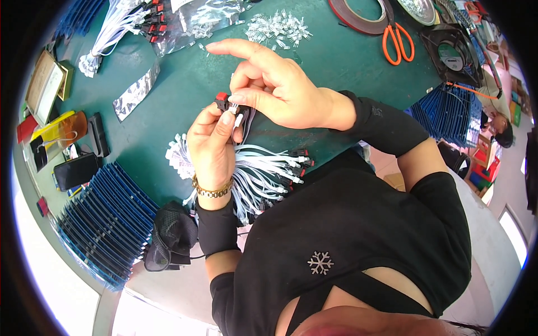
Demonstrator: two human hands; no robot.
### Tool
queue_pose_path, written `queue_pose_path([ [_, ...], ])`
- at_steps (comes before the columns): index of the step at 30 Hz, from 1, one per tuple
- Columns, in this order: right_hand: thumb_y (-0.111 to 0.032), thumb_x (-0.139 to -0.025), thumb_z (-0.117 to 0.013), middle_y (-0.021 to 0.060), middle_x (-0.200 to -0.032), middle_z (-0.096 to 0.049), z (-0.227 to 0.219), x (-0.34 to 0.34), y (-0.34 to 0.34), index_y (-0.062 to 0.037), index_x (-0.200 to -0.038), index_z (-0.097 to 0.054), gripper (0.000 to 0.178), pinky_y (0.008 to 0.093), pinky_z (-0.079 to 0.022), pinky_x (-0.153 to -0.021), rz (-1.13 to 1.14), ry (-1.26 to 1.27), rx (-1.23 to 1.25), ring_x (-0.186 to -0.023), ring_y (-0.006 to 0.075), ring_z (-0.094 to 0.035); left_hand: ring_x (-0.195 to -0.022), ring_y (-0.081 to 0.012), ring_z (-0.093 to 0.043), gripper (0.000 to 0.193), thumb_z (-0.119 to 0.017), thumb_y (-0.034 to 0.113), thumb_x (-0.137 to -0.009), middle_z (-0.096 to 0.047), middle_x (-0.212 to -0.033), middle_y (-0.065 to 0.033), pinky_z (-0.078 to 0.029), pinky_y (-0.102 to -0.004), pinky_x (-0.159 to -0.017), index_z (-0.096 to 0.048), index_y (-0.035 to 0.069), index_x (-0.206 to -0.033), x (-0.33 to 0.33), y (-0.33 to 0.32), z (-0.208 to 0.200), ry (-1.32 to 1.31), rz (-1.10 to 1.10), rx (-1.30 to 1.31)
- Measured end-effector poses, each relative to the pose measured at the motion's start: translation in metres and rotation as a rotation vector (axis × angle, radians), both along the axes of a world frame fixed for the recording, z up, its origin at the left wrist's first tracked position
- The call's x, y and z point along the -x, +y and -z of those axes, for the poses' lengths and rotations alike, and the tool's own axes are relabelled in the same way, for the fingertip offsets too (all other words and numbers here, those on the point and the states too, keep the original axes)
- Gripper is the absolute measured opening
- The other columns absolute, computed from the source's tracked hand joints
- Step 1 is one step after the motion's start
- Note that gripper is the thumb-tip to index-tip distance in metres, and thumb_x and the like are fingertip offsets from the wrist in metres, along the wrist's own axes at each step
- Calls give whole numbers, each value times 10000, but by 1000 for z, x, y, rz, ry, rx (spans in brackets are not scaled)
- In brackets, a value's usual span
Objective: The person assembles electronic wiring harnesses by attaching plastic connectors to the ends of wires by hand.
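I am setting the dial centre on the connector (222, 101), with 12 o'clock at the top of the view. Nearest, at 5 o'clock, white leads (260, 173) are lying bundled on the table (358, 75), fanning out on both sides of the left hand (214, 143). At 6 to 7 o'clock, this hand's thumb and fingers are pinching the connector, red end up. At 2 to 3 o'clock, the right hand (272, 89) is meeting it: thumb and curled fingers are pressing together, apparently pinching a pale clip (233, 101) beside the connector; the index finger is pointing toward 9 to 10 o'clock. I am not resolving whether the clip is seated.

Handling, by judgement: I am rating the connector as very light, stiff and smooth, liable to turn between fingertips. I am treating the clip's thin prongs as fragile under sideways load. I am favouring the housing's flat sides for grip, avoiding the soft leads.

Farther off, the strip (137, 92) is lying at 9 o'clock, the scissors (401, 49) at 2 to 3, the pile (277, 29) of clips at 1, the tape (350, 22) at 2.
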State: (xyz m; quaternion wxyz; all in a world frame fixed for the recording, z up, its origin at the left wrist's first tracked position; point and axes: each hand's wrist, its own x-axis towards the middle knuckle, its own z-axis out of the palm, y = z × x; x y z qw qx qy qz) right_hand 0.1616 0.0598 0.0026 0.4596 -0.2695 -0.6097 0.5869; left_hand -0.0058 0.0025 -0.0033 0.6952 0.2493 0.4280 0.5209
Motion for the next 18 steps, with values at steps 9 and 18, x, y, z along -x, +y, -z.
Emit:
queue_pose_path([
  [9,95,-823,-526,51,-946,-585,1,0,2,0,-1316,-397,518,204,-461,-692,-9,-82,-39,-725,74,-543,-588,-94,-504,190,-602,73,-867,-616,-875,-64,-413,-202,-547,-579,-25,-1028,0,0,-1,17,2,7],
  [18,83,-826,-547,41,-903,-612,2,0,1,-52,-1357,-387,571,206,-466,-704,-24,-81,8,-749,72,-538,-601,-100,-510,184,-612,61,-857,-611,-862,-52,-420,-204,-554,-584,-24,-1018,0,0,-4,2,2,19],
])
